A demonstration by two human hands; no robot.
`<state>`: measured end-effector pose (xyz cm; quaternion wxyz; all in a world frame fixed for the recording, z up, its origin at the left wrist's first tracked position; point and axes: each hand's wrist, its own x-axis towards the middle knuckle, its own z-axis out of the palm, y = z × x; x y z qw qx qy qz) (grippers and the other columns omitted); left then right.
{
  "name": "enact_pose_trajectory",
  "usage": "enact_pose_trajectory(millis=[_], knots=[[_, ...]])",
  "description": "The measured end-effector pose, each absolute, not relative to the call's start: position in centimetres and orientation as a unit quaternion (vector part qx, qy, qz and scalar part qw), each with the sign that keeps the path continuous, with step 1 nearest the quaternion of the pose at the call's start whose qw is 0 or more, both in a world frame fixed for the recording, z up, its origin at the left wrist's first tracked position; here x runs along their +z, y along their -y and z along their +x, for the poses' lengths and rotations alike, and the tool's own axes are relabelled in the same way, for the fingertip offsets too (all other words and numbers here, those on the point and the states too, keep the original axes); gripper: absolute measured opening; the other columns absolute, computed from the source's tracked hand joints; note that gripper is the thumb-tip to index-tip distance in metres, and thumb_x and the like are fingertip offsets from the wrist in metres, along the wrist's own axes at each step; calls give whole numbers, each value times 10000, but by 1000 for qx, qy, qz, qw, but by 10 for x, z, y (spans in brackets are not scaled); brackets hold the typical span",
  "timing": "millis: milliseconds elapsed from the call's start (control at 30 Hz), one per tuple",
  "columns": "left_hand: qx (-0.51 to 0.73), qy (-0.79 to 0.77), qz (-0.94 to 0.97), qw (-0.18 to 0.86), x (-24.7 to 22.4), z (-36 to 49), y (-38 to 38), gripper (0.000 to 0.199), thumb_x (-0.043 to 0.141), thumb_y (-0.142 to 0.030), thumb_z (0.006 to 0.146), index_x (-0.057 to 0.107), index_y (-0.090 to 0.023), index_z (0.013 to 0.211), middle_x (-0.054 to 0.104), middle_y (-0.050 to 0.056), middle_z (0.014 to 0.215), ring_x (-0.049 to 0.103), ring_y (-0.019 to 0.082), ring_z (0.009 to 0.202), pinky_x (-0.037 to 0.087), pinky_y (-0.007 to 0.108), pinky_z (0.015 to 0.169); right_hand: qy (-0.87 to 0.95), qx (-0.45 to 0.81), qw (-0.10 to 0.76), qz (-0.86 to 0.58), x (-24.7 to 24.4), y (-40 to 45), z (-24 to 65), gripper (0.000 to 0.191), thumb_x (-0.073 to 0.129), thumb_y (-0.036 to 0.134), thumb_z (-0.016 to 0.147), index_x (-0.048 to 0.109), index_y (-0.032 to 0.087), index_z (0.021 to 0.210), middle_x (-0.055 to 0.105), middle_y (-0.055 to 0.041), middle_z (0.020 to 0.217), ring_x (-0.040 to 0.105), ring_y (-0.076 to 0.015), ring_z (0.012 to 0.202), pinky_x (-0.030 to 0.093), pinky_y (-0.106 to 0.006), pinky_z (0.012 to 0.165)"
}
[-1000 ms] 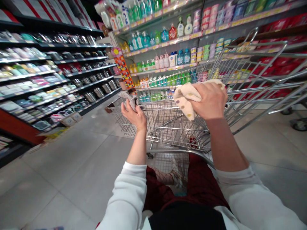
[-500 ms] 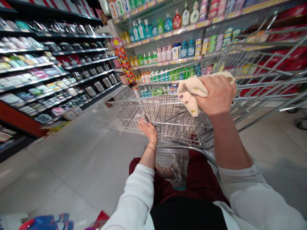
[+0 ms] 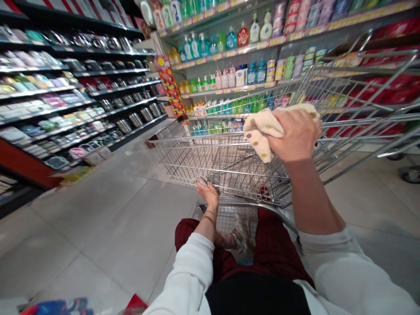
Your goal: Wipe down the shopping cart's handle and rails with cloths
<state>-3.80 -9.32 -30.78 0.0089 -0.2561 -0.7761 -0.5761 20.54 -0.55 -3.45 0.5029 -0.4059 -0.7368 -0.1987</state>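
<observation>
A wire shopping cart (image 3: 183,151) stands sideways in front of me. My right hand (image 3: 297,133) is closed round a cream cloth with brown and yellow spots (image 3: 260,131), at the cart's upper side rail. One corner of the cloth hangs down to the left of the fingers. Lower and to the left, my left hand (image 3: 209,194) is closed on a greyish cloth (image 3: 205,180) against the wires near the bottom of the cart's side. Most of that cloth is hidden by the hand and slightly blurred.
Behind the cart, a shelf (image 3: 229,91) carries soap bottles and tubs. Another shelving unit (image 3: 75,73) with pots and dishes runs along the left. Grey floor tiles (image 3: 108,218) lie between. A caster wheel (image 3: 410,175) shows at the right; blue packages (image 3: 57,307) are at the lower left.
My left hand has moved down and slightly right along the cart's side with the greyish cloth. The right hand stays at the upper rail with the spotted cloth, slightly lower in view.
</observation>
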Motion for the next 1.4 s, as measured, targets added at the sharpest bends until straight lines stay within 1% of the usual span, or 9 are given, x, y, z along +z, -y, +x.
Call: enact_pose_trajectory(millis=[167,333,467,567,767,1067,1233,1333,1400], knots=[[-586,787,-194,-7,-280,-35,90,552,449,-170,908,393,-99,1453,558,217,1353,471,292,1400,344,491,1205,729,-210,513,-402,-39,4,204,372,553,527,905,743,244,1052,700,-69,915,551,-251,905,310,-385,832],[-625,698,-319,146,-197,-17,75,556,449,-196,905,442,-150,1459,452,190,1502,393,254,1468,289,404,1244,734,-199,514,-397,-38,6,205,349,534,514,938,748,266,1060,690,-72,903,540,-253,908,308,-396,838],[-577,685,-390,216,-153,-11,62,579,489,-188,877,476,-148,1455,374,193,1589,313,299,1523,231,475,1268,745,-184,505,-395,-35,12,206,345,565,514,935,750,266,1089,712,-92,941,552,-266,934,313,-403,850],[-529,712,-409,215,-169,-12,62,577,506,-192,874,482,-145,1449,379,206,1598,285,326,1539,214,539,1273,750,-166,502,-398,-34,15,207,357,601,517,918,744,270,1132,713,-100,970,555,-280,973,316,-414,876],[-442,743,-474,167,-259,-22,89,573,567,-160,839,527,-116,1409,419,252,1554,278,366,1545,254,594,1258,749,-155,504,-402,-35,14,206,384,542,537,954,749,270,1138,706,-96,972,565,-282,1004,316,-427,904],[-374,792,-478,70,-326,-20,113,617,522,-9,785,562,-98,1394,491,256,1493,366,362,1501,341,566,1229,760,-143,480,-415,-34,14,207,415,509,549,968,720,258,1177,692,-111,1028,549,-290,1042,308,-430,912],[-388,798,-459,34,-322,-22,119,612,532,-8,743,615,-125,1338,550,225,1426,464,338,1415,390,524,1192,755,-155,487,-410,-35,14,207,399,493,537,964,715,277,1170,698,-94,996,549,-291,1029,300,-414,904],[-453,772,-445,39,-291,-22,116,445,516,-89,813,660,-173,1226,647,163,1242,578,291,1247,468,484,1106,746,-166,500,-408,-37,13,206,437,508,590,945,736,266,1129,706,-97,962,550,-281,1015,296,-398,906],[-519,730,-436,87,-258,-21,112,363,487,-140,864,664,-193,1176,667,126,1163,604,254,1173,483,437,1082,746,-166,502,-404,-38,12,206,432,510,587,943,743,267,1115,709,-92,953,550,-272,999,297,-391,901]])
